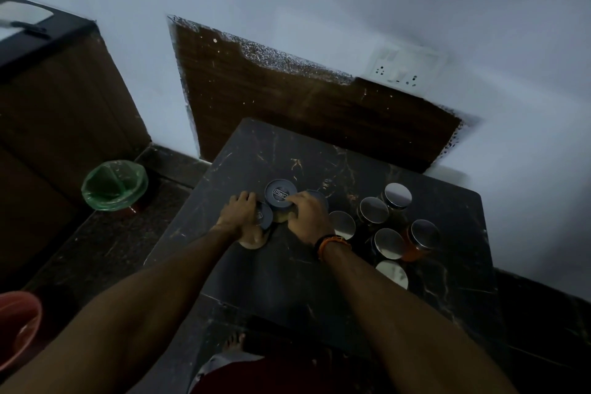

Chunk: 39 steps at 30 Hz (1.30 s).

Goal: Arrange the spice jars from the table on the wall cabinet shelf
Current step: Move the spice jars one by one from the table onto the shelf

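On the dark marble table (287, 278) stand three jars with grey plastic lids and, to their right, several glass spice jars with shiny metal lids (374, 211). My left hand (240, 217) grips the nearest grey-lidded jar (264, 217), fingers curled round its side. My right hand (307, 217) grips a second grey-lidded jar (318, 196) that is mostly hidden beneath it, and its fingertips reach the lid of the middle grey-lidded jar (277, 194). One metal-lidded jar (417, 248) holds orange-red powder. The wall cabinet shelf is out of view.
A green-lined bin (113, 184) stands on the floor left of the table. A brown cabinet (64, 112) is at far left, a wooden panel (287, 99) and a wall socket (399, 68) lie behind the table. An orange bucket (16, 326) sits bottom left.
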Motion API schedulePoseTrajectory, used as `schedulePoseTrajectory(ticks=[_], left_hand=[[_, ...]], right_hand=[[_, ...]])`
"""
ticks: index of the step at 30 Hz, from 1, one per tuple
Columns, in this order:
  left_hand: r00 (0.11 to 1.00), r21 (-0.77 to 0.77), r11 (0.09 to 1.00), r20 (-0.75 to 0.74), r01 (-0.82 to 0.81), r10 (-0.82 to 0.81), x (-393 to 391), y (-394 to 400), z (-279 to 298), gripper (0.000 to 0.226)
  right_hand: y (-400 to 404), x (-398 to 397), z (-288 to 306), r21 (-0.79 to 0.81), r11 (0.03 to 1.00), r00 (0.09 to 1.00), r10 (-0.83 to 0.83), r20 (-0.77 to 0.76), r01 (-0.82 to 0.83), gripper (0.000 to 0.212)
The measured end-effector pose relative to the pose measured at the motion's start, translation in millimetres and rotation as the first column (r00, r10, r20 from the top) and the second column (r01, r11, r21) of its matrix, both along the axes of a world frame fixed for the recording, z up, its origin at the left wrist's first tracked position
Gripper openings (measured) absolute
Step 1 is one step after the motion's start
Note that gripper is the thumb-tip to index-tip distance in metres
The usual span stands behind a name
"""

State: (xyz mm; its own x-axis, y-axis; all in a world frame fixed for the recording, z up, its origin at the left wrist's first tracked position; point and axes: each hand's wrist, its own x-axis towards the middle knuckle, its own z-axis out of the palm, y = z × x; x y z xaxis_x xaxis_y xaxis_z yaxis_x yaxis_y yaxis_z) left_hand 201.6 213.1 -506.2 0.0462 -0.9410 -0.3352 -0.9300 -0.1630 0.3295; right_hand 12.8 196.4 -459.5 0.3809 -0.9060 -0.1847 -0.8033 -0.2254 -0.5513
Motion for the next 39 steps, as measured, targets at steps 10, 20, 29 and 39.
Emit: schedulePoseTrajectory(ticks=[10,20,29,39], left_hand=[[0.964,-0.228,0.973,-0.265,-0.029,-0.033,19,-28,83,0.074],[0.879,-0.260,0.959,-0.476,-0.115,-0.023,-10,-46,120,0.061],[-0.166,0.372,0.900,-0.925,-0.228,0.341,-29,-37,116,0.060],[-0.540,0.270,0.963,-0.812,-0.010,0.222,-73,-48,155,0.060]], right_hand=[[-7,7,10,0.005,0.997,0.986,0.070,0.155,-0.071,0.099],[-10,0,43,-0.054,0.988,0.923,-0.116,0.367,0.146,0.120],[-41,-36,88,0.028,0.981,0.570,-0.133,0.811,0.190,0.097],[-65,-49,131,0.154,0.976,0.268,-0.192,0.944,0.155,0.083]])
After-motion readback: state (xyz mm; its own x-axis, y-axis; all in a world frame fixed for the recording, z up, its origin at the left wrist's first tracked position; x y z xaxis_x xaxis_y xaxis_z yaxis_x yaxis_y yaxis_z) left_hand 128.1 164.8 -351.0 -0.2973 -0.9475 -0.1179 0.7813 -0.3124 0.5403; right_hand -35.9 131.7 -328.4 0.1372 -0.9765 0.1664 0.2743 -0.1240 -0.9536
